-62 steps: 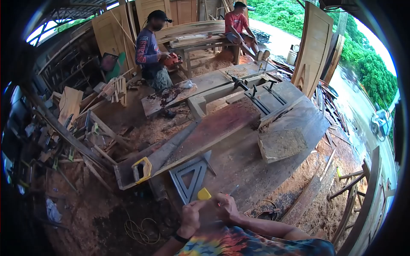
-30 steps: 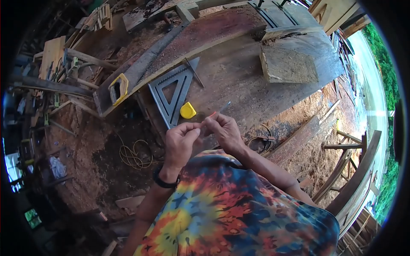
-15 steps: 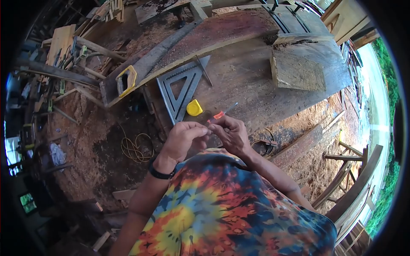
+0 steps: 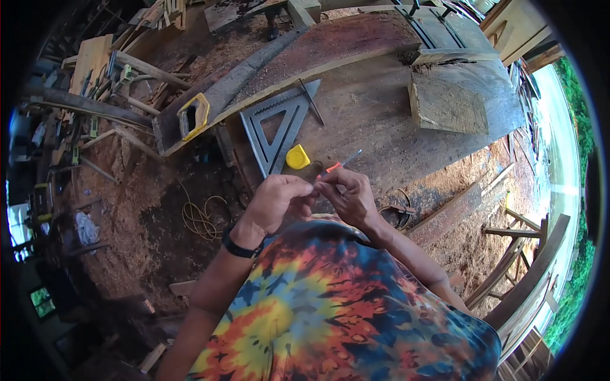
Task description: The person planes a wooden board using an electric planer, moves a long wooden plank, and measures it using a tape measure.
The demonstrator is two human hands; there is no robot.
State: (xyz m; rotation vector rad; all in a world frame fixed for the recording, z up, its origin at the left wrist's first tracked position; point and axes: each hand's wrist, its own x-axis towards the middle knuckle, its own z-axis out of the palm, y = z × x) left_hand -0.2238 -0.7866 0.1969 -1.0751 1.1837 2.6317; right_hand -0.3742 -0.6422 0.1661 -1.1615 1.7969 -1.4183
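Note:
My left hand (image 4: pixel 276 202), with a dark band on its wrist, is closed in a pinch in front of my chest. Its thumb and forefinger meet the fingertips of my right hand (image 4: pixel 351 198), which is pinched too. Whatever small thing lies between the fingertips is too small to make out. Just beyond my right fingers is a screwdriver (image 4: pixel 333 167) with an orange-red handle, its thin shaft pointing up and right; it seems to lie on the bench. A yellow tape measure (image 4: pixel 297 157) and a grey speed square (image 4: pixel 263 147) lie beyond my hands.
A thin dark stick (image 4: pixel 312 103) crosses the square. A handsaw with a yellow-edged handle (image 4: pixel 204 109) lies on a long board (image 4: pixel 356 47). A thick wood block (image 4: pixel 448 105) sits on the workbench (image 4: pixel 368 95). Yellow cord (image 4: pixel 202 219) and sawdust cover the floor.
The view has shifted slightly, so the bench things appear a little further right and up. My hands stay pinched together, and more of the screwdriver's handle shows.

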